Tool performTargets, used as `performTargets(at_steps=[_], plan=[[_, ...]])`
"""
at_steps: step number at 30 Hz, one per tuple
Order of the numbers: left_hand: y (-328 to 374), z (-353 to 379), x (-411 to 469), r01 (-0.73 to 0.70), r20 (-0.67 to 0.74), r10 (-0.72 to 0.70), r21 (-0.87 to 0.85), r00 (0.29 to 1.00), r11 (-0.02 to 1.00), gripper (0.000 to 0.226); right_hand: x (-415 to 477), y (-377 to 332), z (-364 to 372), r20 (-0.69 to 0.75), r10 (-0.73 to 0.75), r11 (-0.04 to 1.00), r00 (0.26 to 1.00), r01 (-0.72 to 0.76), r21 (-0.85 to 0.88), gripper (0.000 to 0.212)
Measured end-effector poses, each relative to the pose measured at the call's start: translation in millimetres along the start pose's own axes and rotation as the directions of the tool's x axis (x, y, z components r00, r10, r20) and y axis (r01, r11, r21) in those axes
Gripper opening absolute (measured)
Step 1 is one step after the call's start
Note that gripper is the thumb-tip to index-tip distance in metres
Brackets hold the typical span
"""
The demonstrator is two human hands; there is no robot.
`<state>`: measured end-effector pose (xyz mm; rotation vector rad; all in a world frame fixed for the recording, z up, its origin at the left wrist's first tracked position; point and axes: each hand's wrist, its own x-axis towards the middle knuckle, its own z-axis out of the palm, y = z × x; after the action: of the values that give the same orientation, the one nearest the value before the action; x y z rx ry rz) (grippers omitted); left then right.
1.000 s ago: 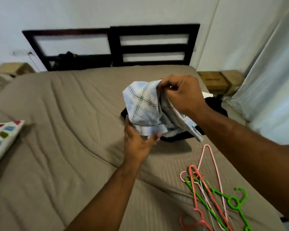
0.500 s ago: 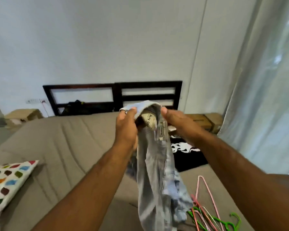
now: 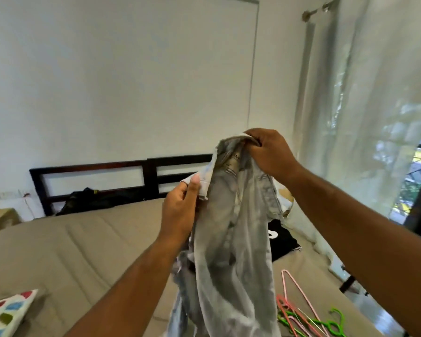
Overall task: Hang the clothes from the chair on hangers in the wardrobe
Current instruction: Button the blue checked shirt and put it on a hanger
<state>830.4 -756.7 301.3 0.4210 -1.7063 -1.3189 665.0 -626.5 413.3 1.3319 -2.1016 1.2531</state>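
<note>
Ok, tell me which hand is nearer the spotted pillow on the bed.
Left. The left hand grips the pale jeans above and to the right of the spotted pillow; the right hand holds them higher and farther right.

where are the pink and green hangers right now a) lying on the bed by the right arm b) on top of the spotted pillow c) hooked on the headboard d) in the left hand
A: the hangers lie in a loose heap on the bed at the lower right, while the left hand and the right hand both grip the pale jeans.
</note>
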Motion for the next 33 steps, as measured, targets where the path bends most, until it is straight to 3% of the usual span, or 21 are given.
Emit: performTargets(at_steps=[2,4,7,9,11,15,19,23,26,30,33], plan=[[0,-16,-3,-0.122,-0.079,0.13,0.101,0.988,0.987,0.038,9,-22,-7,0.001,-0.028,0.999,1.0,0.028,-0.018,0.032],[-2,-28,0,-0.144,-0.091,0.153,0.101,0.984,0.984,0.05,15,-39,-14,0.015,-0.047,0.999,0.999,0.047,-0.025,0.04],[-2,-34,4,-0.108,0.188,0.096,0.05,0.977,0.993,0.094,18,-56,-22,0.024,-0.069,0.998,0.997,0.069,-0.007,0.044],[5,-30,0,-0.12,0.339,0.094,0.057,0.936,0.991,0.104,18,-62,-25,0.049,-0.071,0.997,0.996,0.073,-0.04,0.042],[20,-19,-6,-0.165,0.355,0.126,0.081,0.926,0.983,0.104,15,-65,-25,0.097,-0.084,0.992,0.992,0.092,-0.087,0.041],[56,5,-5,-0.249,0.237,0.209,0.153,0.949,0.956,0.083,7,-66,-25,0.139,-0.119,0.968,0.983,0.146,-0.203,0.035],[77,11,13,-0.384,0.103,0.374,0.387,0.922,0.839,0.013,2,-59,-31,0.196,-0.137,0.899,0.971,0.205,-0.386,0.019],[95,-1,30,-0.481,0.129,0.492,0.518,0.861,0.707,0.023,-2,-34,-49,0.258,-0.208,0.866,0.944,0.3,-0.4,0.019],[109,-10,42,-0.576,0.226,0.558,0.558,0.798,0.598,0.022,-10,-9,-55,0.186,-0.271,0.857,0.945,0.324,-0.4,0.011],[120,-16,50,-0.633,0.43,0.471,0.604,0.77,0.484,0.02,-21,9,-56,0.118,-0.207,0.905,0.971,0.236,-0.355,0.016],[129,-21,53,-0.65,0.574,0.32,0.583,0.754,0.486,0.021,-31,12,-55,0.095,-0.048,0.966,0.994,0.071,-0.25,0.026]])
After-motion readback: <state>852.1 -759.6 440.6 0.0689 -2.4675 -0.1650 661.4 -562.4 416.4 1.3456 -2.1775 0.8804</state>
